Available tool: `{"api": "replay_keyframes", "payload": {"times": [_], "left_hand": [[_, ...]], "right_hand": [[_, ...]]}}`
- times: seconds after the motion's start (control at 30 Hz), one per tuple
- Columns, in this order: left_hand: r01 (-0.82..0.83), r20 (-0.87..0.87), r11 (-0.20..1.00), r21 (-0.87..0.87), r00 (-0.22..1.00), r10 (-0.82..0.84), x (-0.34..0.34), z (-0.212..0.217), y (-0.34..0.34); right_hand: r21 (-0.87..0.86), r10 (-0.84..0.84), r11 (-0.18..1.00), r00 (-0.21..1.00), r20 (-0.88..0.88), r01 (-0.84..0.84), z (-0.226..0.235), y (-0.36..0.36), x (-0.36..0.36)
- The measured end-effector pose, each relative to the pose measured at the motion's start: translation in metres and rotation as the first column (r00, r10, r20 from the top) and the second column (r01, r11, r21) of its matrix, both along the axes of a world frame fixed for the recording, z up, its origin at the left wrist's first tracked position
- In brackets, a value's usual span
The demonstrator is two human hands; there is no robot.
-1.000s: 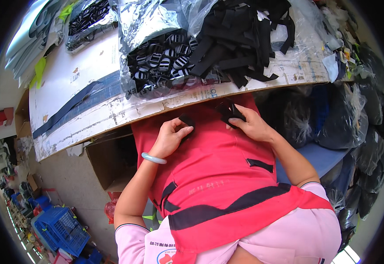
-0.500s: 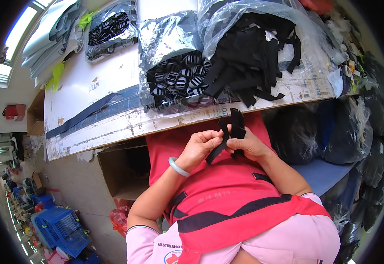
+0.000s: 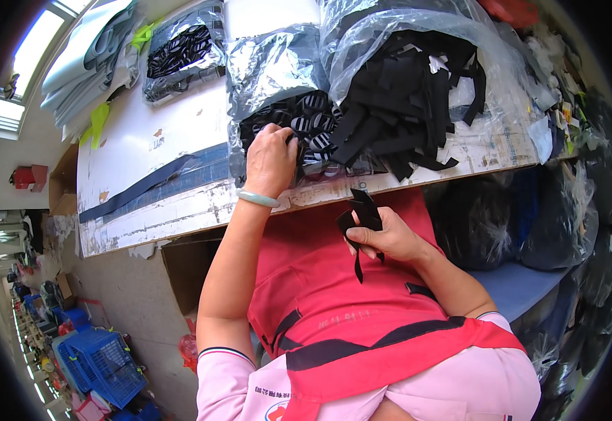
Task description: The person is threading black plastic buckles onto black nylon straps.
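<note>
Wore a pale pink short-sleeved shirt with dark piping at the sleeve hem and a small printed emblem on the chest. Over it, a red apron [image 3: 334, 281] crossed by black bands, with a short black strip near one side. On the wrist of the left hand [image 3: 271, 158], a smooth pale green bangle [image 3: 257, 199]. Forearms left bare.

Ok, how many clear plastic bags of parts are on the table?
3: a far-left bag, a middle bag the left hand reaches into, and a right bag of black strips. More may lie beyond.
</note>
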State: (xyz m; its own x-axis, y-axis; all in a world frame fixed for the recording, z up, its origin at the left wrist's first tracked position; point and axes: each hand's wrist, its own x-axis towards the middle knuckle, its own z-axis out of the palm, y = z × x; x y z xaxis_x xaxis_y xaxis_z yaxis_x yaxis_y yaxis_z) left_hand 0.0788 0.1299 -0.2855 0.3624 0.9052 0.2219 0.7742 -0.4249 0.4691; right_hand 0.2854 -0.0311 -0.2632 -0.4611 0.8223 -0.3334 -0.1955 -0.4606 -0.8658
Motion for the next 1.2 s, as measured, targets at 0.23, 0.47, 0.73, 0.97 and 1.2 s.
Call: {"api": "replay_keyframes", "payload": {"times": [0.23, 0.47, 0.73, 0.97, 1.2], "left_hand": [[-0.113, -0.155, 0.963, 0.243, 0.976, 0.153, 0.011, -0.01, 0.004], [0.033, -0.023, 0.999, 0.024, 0.999, -0.032, 0.01, -0.011, 0.025], [0.012, 0.639, 0.96, -0.279, 0.749, 0.176, 0.001, 0.017, 0.03], [0.402, 0.791, 0.717, -0.57, 0.505, 0.345, 0.002, 0.035, -0.055], [0.388, 0.671, 0.707, -0.591, 0.723, 0.165, 0.008, 0.02, -0.121]], "right_hand": [[0.008, -0.048, 0.999, 0.993, 0.112, 0.048, -0.005, 0.005, 0.0], [-0.005, -0.027, 1.0, 0.991, 0.132, 0.028, -0.008, 0.002, -0.013], [0.056, -0.108, 0.993, 0.983, 0.15, 0.101, -0.01, 0.002, -0.003], [0.129, -0.395, 0.916, 0.909, 0.131, 0.38, 0.008, 0.02, 0.0], [0.287, -0.182, 0.953, 0.943, 0.28, 0.099, 0.001, 0.021, -0.002]]}}
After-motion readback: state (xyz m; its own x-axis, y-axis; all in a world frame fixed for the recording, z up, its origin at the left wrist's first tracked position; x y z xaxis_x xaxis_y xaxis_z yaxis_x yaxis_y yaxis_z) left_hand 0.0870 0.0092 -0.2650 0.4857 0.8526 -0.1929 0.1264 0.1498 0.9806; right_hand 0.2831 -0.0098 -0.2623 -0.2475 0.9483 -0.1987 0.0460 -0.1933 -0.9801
